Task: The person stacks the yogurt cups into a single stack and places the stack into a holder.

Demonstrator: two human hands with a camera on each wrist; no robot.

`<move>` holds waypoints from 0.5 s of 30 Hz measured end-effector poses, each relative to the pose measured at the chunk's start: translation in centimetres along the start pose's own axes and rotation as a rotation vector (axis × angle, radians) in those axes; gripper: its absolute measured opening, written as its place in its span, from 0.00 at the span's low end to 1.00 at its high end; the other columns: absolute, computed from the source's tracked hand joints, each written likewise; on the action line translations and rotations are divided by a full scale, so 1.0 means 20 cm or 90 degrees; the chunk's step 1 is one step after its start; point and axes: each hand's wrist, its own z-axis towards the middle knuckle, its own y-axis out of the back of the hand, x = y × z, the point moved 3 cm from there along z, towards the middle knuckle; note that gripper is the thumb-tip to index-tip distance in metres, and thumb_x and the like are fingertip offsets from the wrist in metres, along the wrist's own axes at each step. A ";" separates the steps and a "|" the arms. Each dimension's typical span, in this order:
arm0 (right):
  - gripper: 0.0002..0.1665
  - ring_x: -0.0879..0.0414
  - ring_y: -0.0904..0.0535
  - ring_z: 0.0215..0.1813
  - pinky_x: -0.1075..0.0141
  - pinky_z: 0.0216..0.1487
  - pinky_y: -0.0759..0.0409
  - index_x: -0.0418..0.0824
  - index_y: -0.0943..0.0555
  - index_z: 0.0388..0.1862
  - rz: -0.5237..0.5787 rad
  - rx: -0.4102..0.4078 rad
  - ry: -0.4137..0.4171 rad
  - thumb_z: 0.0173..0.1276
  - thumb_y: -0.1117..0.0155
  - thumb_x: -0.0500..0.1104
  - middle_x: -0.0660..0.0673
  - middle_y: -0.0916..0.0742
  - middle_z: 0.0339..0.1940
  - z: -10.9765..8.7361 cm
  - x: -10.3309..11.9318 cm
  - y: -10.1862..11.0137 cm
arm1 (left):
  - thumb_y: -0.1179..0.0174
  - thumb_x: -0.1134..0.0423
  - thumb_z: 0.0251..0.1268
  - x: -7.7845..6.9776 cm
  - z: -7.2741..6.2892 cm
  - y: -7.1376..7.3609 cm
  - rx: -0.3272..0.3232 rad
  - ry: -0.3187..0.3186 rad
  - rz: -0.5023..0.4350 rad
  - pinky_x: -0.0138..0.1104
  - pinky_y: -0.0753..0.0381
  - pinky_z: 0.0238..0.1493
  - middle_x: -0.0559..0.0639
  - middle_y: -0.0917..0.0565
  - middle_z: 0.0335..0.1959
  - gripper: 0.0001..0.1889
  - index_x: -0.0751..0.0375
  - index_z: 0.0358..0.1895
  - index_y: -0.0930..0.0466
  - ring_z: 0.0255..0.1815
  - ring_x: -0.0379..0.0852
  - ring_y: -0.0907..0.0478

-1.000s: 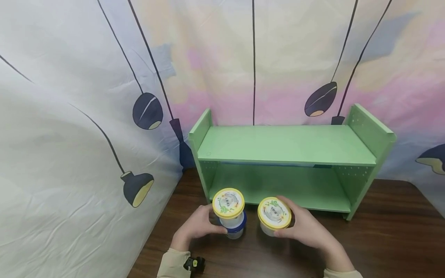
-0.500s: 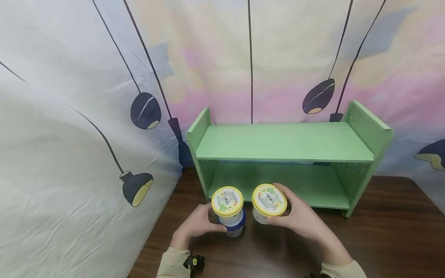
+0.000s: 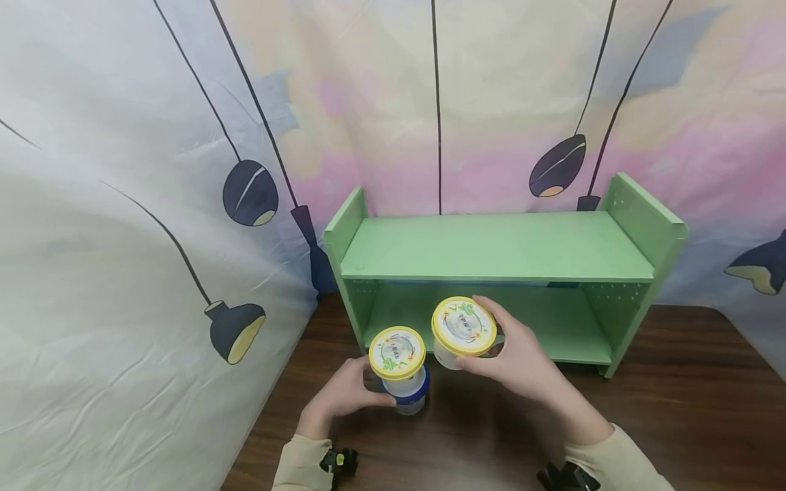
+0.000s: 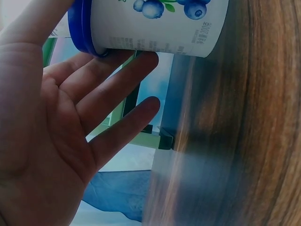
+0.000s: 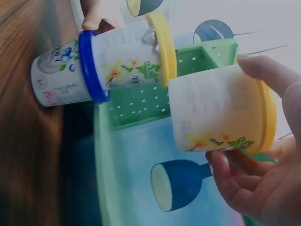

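Thumb and fingers of the right hand (image 3: 518, 351) pinch a round white cup with a yellow lid (image 3: 462, 333), its side printed with yellow flowers and green leaves. That cup tilts slightly and is clear of the dark brown wood-grain table (image 3: 706, 361). Just beside it, a matching yellow-lidded cup (image 3: 398, 354) sits on top of a white cup with a blue lid (image 5: 59, 77), which bears a blueberry print and stands on the table. The left hand (image 3: 346, 392) holds this pair from the side, thumb against the blue lid, while its lower fingers spread apart below in the left wrist view. Farther back, behind the cups, stands a pale-green two-tier shelf (image 3: 500, 245) with rows of small holes in its end panels. Cream sleeves (image 3: 614, 460) cover both forearms, and black wrist devices (image 3: 338, 460) show beside them. Beyond the shelf hangs a pastel cloth backdrop (image 3: 381, 136) printed with dark pendant lamps.
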 end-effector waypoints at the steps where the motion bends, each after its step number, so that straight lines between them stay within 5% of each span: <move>1: 0.67 0.48 0.21 0.60 0.53 0.51 0.12 0.49 0.37 0.85 -0.002 -0.003 0.005 0.50 0.09 0.57 0.46 0.17 0.65 0.01 0.02 0.00 | 0.16 0.43 0.54 0.00 0.00 0.00 0.000 0.000 -0.002 0.47 0.19 0.64 0.34 0.13 0.58 0.37 0.43 0.68 0.19 0.60 0.40 0.16; 15: 0.66 0.53 0.20 0.60 0.52 0.55 0.14 0.55 0.37 0.85 0.013 0.013 0.046 0.51 0.09 0.57 0.52 0.17 0.65 0.06 0.22 -0.05 | 0.14 0.45 0.51 0.01 0.01 0.00 -0.003 0.002 -0.028 0.43 0.18 0.63 0.33 0.13 0.58 0.41 0.43 0.71 0.22 0.59 0.38 0.16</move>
